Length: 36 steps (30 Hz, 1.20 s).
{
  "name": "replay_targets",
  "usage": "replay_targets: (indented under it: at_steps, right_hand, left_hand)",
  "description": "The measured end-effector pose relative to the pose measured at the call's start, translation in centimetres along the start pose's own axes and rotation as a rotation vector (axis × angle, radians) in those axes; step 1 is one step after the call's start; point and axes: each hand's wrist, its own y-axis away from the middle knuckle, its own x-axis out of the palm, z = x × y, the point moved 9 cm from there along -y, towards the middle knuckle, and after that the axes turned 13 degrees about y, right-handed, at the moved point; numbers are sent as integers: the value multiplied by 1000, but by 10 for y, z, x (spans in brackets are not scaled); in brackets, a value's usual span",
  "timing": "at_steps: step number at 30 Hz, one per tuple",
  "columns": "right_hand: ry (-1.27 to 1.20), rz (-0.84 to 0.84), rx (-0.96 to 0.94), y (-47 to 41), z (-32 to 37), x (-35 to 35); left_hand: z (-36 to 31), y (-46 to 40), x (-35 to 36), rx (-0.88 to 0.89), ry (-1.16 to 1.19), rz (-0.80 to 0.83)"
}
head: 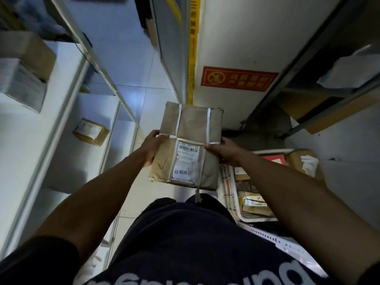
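The brown paper parcel (190,145) sits pretty much dead centre in my feed. It's held up off the floor in front of the person's body, long side pointing toward 12 o'clock. It's tied with white straps (208,124), two lengthwise and one across, and a shipping label (186,159) with a barcode sits on the near half. The left hand (152,147) grips the parcel's edge at 9 o'clock, with the thumb on top right by the cross strap and the fingers tucked under where I can't see them. The right hand (224,151) does the same at 3 o'clock, thumb lying on top next to the strap. A loose strap tail dangles off the near edge at 6 o'clock. Going outward, white shelving (51,136) runs along 9 to 11 o'clock, with a small taped box (90,131) on a lower shelf and a bigger, blurry cardboard box (30,54) higher up. At 1 o'clock there's a red sign (238,78) on the white wall, with a yellow strip (192,54) up at 12. Down at 4 o'clock, close beside the person, a white tray (257,219) holds a pile of other parcels. Pale tiled floor (131,95) shows underneath it all.
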Motion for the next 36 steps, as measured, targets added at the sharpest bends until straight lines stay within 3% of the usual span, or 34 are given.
replay_targets:
  at_steps: [12, 21, 30, 36]
  right_hand:
    - [-305, -236, 77, 19, -106, -125]
    - [-565, -423, 191, 46, -186, -197]
    - [-771, -630, 362, 38, -221, -206]
    - [-910, -649, 498, 11, -245, -176]
  left_hand:
    - [28, -45, 177, -114, -307, 203]
    - [53, -74, 324, -197, -605, 484]
    - [75, -124, 417, -254, -848, 676]
    - [101, -169, 425, -313, -1027, 731]
